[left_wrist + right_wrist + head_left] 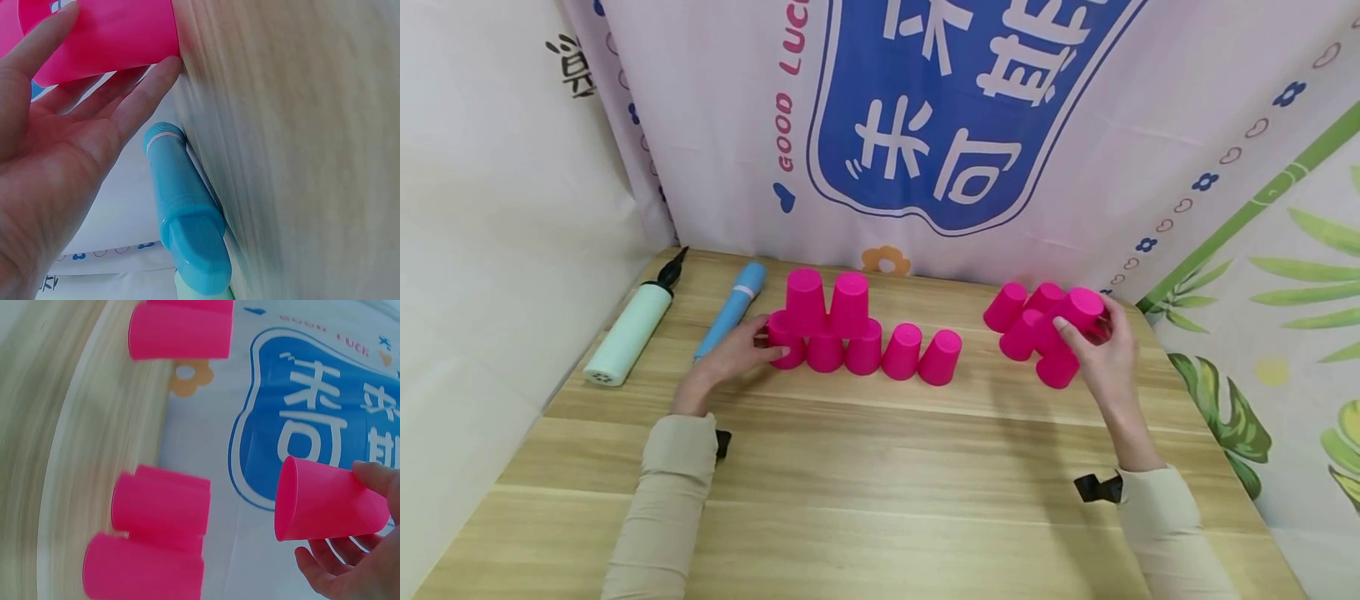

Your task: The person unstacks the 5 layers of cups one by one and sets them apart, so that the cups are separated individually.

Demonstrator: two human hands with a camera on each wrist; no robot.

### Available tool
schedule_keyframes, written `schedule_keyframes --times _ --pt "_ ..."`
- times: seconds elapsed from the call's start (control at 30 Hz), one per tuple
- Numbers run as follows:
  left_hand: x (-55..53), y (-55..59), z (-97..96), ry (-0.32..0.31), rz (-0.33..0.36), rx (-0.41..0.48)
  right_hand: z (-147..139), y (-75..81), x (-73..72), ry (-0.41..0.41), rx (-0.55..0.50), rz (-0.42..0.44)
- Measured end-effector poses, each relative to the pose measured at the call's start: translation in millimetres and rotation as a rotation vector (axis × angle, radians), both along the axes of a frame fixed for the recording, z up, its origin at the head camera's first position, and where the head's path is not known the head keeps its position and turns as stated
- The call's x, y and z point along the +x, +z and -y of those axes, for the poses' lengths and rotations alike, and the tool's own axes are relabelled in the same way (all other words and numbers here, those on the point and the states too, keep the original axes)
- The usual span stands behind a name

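Note:
Several pink cups [902,352] stand upside down in a row, with two more pink cups [849,305] side by side on top of its left part. My left hand [741,352] grips the row's leftmost pink cup [119,37], thumb in front and fingers along the other side. At the right, my right hand [1105,342] holds another upside-down pink cup [331,500] between thumb and fingers. It is raised off the table, mouth downward. Below and beside it stands a loose group of pink cups [1021,335], partly hidden by the held one.
Left of the row lie a light blue tube-shaped tool [730,310] and a mint green hand pump [631,333] with a black nozzle. The wooden table [880,475] meets a printed curtain [722,125] at the back, and white sheeting hangs on the left.

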State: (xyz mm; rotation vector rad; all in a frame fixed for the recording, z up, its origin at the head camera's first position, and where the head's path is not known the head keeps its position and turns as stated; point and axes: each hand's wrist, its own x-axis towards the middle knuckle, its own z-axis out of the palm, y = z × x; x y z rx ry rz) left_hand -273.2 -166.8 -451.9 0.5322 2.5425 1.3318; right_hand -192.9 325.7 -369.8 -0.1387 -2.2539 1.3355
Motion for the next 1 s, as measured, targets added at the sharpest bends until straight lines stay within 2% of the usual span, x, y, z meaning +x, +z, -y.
schedule_keyframes --times 0.23,0.67,1.0 --pt "1.8 3.6 -0.6 0.005 -0.009 0.003 -16.1 0.4 0.0 -0.062 -0.010 0.017" --pt "0.0 0.8 -1.0 0.001 -0.007 0.001 -47.8 -7.1 3.3 -0.182 -0.007 0.040" --pt "1.3 2.3 -1.1 0.005 0.002 -0.021 -68.1 -14.5 4.0 -0.262 -0.087 0.020"
